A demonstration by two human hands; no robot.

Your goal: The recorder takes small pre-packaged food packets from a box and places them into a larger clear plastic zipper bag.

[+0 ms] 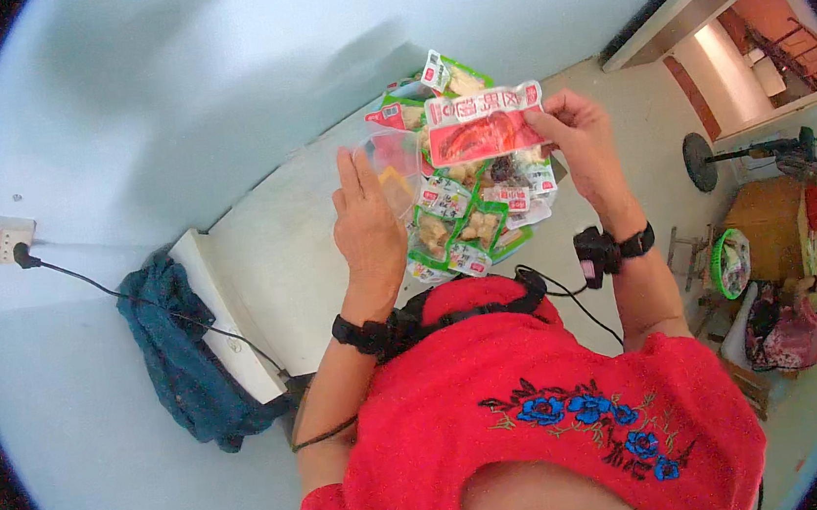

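Note:
Between its thumb and fingers, my right hand pinches the right edge of a red and white snack pouch, which bears writing. My left hand is at the left side of a clear plastic container, its fingers against the rim; the thumb is hidden, so the exact hold is unclear. Something yellow and red shows through the container. Below and around both lies a pile of green-edged, see-through food packets holding pale pieces. What supports the pile is mostly covered.
A white surface extends left of the pile along the wall. Dark blue cloth hangs over a white edge, with a black cable from a wall socket crossing it. At right are a fan, a green basket and a seated person.

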